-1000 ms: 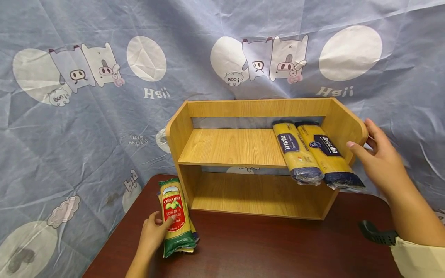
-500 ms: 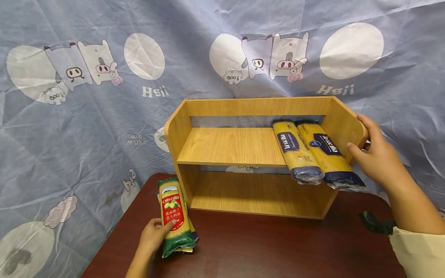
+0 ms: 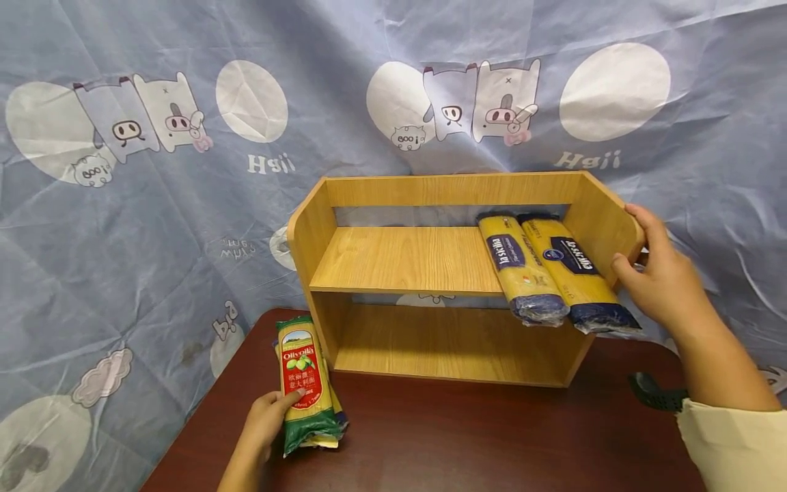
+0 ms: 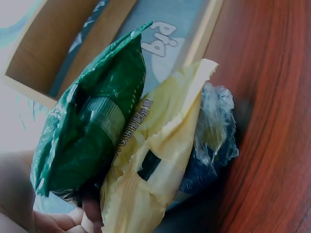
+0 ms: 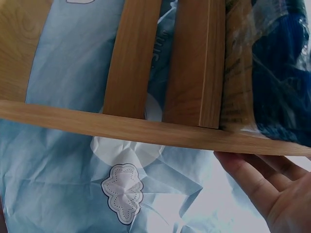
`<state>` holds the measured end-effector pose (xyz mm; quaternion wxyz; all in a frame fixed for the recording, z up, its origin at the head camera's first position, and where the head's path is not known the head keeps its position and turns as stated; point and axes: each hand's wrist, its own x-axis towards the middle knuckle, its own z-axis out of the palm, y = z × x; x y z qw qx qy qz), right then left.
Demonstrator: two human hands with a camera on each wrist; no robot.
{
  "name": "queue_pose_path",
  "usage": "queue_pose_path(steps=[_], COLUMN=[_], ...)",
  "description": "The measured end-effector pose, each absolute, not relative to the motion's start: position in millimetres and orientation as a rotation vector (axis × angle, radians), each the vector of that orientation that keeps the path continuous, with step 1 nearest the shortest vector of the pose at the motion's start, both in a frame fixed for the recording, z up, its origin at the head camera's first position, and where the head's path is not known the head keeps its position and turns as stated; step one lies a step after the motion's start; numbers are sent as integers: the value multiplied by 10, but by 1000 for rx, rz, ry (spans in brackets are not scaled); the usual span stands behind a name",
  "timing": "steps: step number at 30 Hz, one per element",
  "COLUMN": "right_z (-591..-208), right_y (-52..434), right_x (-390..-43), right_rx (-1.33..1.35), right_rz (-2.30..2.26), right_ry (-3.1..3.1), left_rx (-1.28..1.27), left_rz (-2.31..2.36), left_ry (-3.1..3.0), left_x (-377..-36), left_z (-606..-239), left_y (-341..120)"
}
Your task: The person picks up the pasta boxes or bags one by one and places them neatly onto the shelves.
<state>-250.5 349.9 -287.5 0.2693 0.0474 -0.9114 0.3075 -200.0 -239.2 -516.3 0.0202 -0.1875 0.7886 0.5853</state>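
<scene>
My left hand (image 3: 263, 421) grips the near left side of a green-ended spaghetti pack (image 3: 302, 365), thumb on its red label. In the left wrist view, fingers reach between that pack's green end (image 4: 87, 126) and a cream-coloured pack (image 4: 158, 160) beneath. A pack with clear wrap and a dark blue end (image 4: 211, 138) lies lowest, on the table. My right hand (image 3: 667, 285) holds the right side panel of a two-tier wooden shelf (image 3: 406, 260), thumb inside and fingers outside. Beside it, two yellow spaghetti packs (image 3: 527, 270) (image 3: 574, 273) lie on the upper tier, their dark blue ends overhanging the front edge.
The shelf stands on a dark red-brown table (image 3: 461, 437), its left side panel (image 3: 322, 294) close by the stacked packs. Behind hangs a blue-grey patterned cloth (image 3: 344, 82). A dark strap (image 3: 660, 395) shows near the right sleeve (image 3: 732, 437).
My right hand has settled closer onto the shelf's side panel. My left hand keeps its place on the spaghetti pack. The whole view has shifted slightly.
</scene>
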Motion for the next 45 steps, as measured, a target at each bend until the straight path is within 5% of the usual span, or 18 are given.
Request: queue_pose_path(steps=[45], right_z=[-2891], right_y=[3491], right_x=[-2498], right_rx=[90], right_rz=[846], right_ry=[-2439], left_rx=[-410], left_rz=[2229], left_ry=[2024], left_x=[-1883], left_z=[-4967], left_y=[-2351])
